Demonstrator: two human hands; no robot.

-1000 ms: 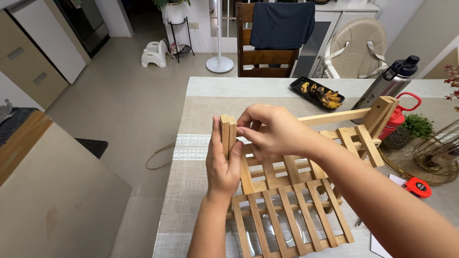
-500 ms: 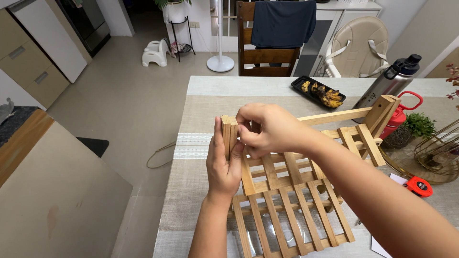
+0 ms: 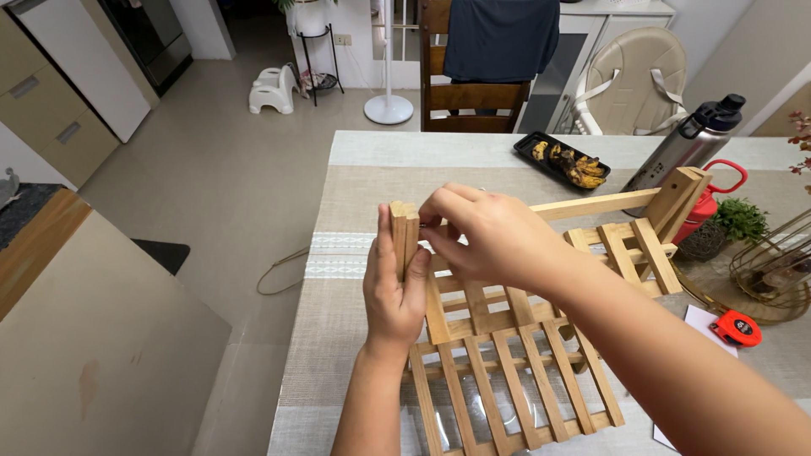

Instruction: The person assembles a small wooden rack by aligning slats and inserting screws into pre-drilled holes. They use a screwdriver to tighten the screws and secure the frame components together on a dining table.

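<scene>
A slatted wooden rack (image 3: 507, 371) lies on the table, its corner post upright.

The slatted rack (image 3: 515, 371) is pale honey-coloured wood. Beneath it the table runner (image 3: 338, 295) is beige weave with white stripes. Far right stand a silver bottle with black cap (image 3: 688, 143), a black tray (image 3: 562, 160) and a red-orange tape measure (image 3: 737, 328).

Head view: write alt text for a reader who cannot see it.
A person's left hand grips the upright wooden post of a slatted wooden rack lying on a table, while the right hand pinches at the post's top. Behind stand a steel bottle, a black tray of food and an orange tape measure.
</scene>
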